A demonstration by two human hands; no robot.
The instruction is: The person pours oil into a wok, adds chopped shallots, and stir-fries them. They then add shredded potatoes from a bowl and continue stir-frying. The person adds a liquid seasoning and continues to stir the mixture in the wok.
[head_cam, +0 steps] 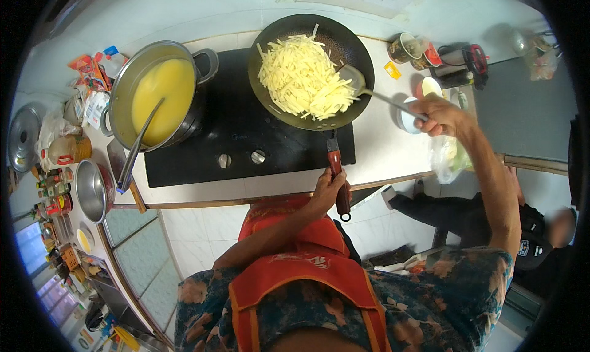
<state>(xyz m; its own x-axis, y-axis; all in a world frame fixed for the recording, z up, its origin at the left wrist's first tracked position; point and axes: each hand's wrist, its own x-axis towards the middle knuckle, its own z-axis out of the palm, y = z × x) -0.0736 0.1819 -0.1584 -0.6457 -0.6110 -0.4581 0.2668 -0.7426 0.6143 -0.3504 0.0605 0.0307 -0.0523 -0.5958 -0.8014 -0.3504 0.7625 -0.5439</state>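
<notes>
My left hand (pixel 328 189) is wrapped around the wooden handle (pixel 342 193) of a dark wok (pixel 352 40) on the right side of the black cooktop. A heap of pale shredded strips (pixel 304 77), which look like potato, fills much of the wok. My right hand (pixel 438 116) grips the metal shaft of a cooking spatula (pixel 392 104). Its blade rests inside the wok at the right edge of the heap, partly over the strips.
A large steel pot (pixel 120 121) of yellow liquid stands left on the cooktop (pixel 230 135), a ladle (pixel 138 149) leaning over its rim. A steel bowl (pixel 94 190) and a cleaver (pixel 120 160) lie nearby. Right are paper cups (pixel 404 48) and a white bowl (pixel 408 117). Another person (pixel 530 241) sits at right.
</notes>
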